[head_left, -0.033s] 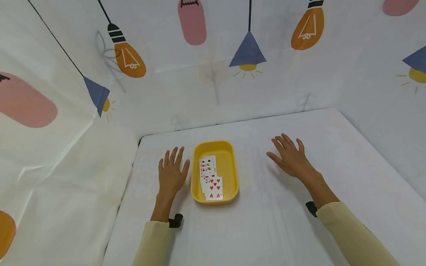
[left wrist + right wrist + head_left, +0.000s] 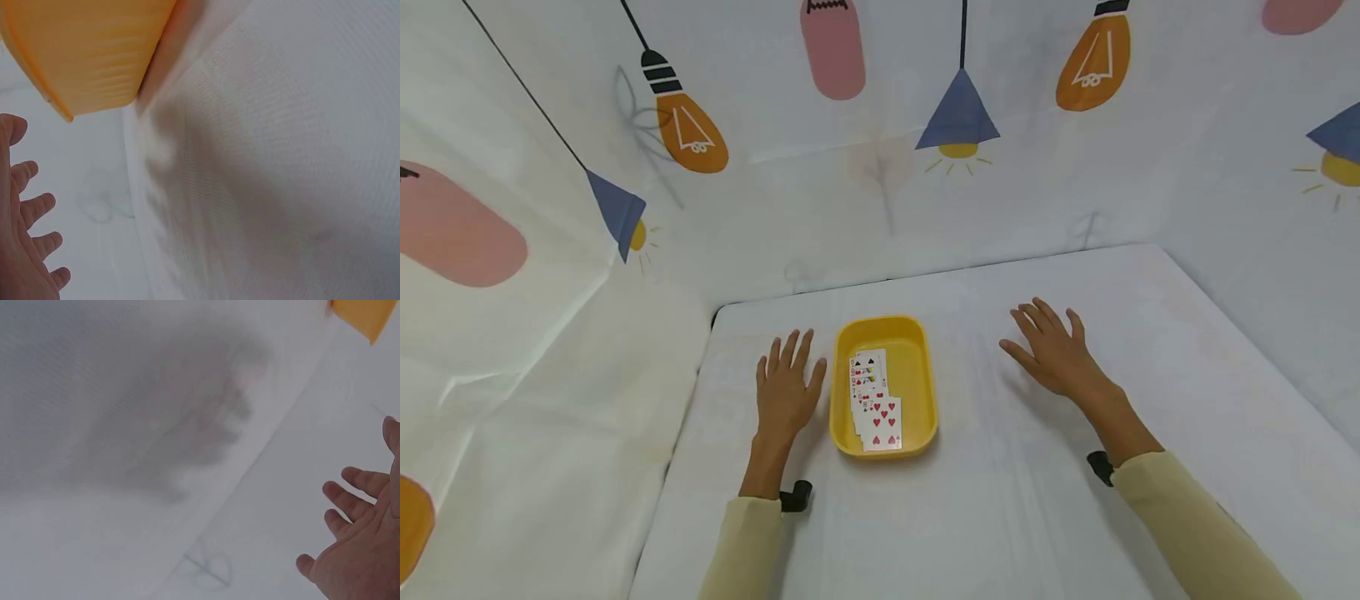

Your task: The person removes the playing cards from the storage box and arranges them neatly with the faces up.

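A yellow tray (image 2: 916, 377) sits on the white table, holding a fanned row of playing cards (image 2: 875, 402) with a red hearts card nearest me. My left hand (image 2: 786, 389) lies flat on the table just left of the tray, fingers spread and holding nothing. My right hand (image 2: 1054, 352) lies flat and open well to the tray's right. In the left wrist view the tray's outer wall (image 2: 87, 50) fills the top left above my left hand's fingers (image 2: 34, 209). The right wrist view shows my right hand (image 2: 362, 550) with spread fingers and a tray corner (image 2: 365, 315).
The white cloth-covered table (image 2: 1000, 517) ends at a back edge and a left edge near the tray. Fabric walls printed with lamps and bulbs (image 2: 958, 117) close in the back and both sides. Small black wrist mounts (image 2: 795, 497) sit at both cuffs.
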